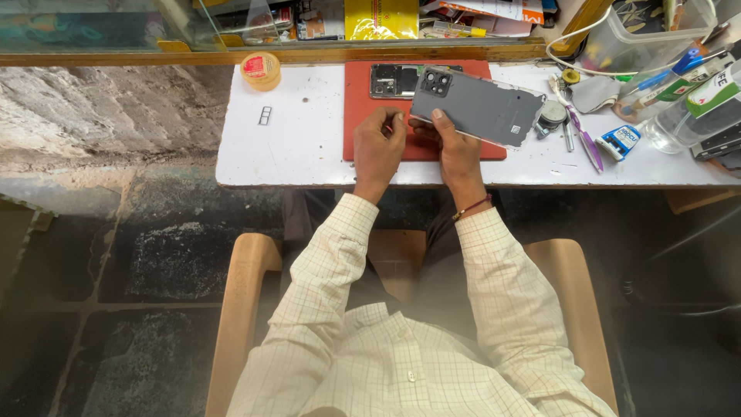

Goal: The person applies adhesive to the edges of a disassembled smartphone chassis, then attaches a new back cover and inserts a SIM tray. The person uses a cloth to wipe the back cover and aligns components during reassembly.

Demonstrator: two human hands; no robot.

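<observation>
A grey phone back cover (482,106) with a camera cut-out is held tilted above a red work mat (363,96). My right hand (455,150) grips its lower left edge, thumb on top. My left hand (378,147) rests on the mat beside it, fingers curled near the cover's corner; whether it touches the cover is unclear. The opened phone body (394,80) lies on the mat behind, partly hidden by the cover.
The white table (301,147) carries a small round tin (261,69) and a tiny tray part (265,116) at left. Tweezers, a purple tool (583,139), a round part, bottles and a clear tub (641,35) crowd the right. Glass shelf behind.
</observation>
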